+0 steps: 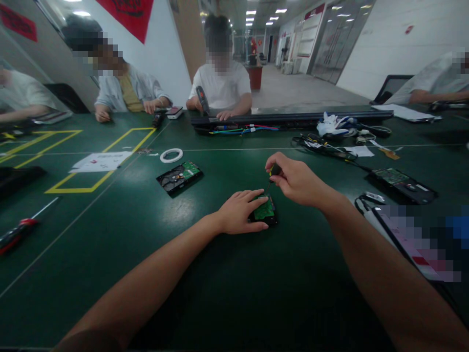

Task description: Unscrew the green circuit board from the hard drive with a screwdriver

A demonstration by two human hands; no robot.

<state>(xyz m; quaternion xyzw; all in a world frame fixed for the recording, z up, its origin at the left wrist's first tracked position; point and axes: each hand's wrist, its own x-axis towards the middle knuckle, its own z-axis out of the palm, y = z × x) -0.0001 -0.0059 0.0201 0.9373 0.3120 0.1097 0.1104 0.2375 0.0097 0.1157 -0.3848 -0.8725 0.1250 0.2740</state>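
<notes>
A hard drive (264,211) lies flat on the green table, its green circuit board facing up. My left hand (240,211) rests over its left side with the fingers spread, covering part of it. In my right hand (293,178) is a small screwdriver (274,170) with a black and yellow handle, gripped between thumb and fingers. Its thin shaft points down at the drive's far edge; whether the tip sits in a screw is too small to tell.
A second hard drive (179,177) lies left of centre near a white tape roll (171,155). Another drive (401,186) is at right by cables (322,146). A red-black screwdriver (18,234) lies far left. Across the table, a person (220,85) holds a power tool (202,100) by a long black bar.
</notes>
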